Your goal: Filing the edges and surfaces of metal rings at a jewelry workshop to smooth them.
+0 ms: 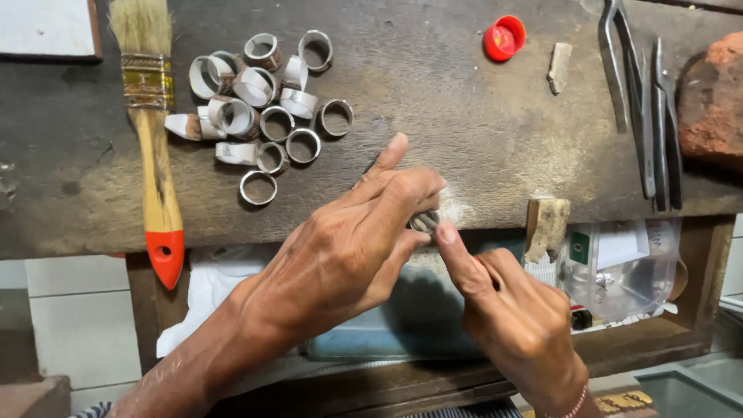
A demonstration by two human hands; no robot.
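My left hand (352, 244) pinches a small metal ring (423, 222) at the front edge of the worn wooden bench (464, 116), index finger stretched out above it. My right hand (511, 310) comes in from below, its thumb tip pressed against the same ring; I cannot tell whether it holds a tool. A pile of several similar metal ring bands (263, 104) lies on the bench to the upper left of my hands.
A paintbrush with a wooden handle and red tip (155, 147) lies at the left. A red cap (505, 37), tweezers and pliers (646, 108) and a reddish brick (712, 97) lie at the right. A wooden peg (546, 226) juts from the bench edge above a drawer with plastic bags (627, 271).
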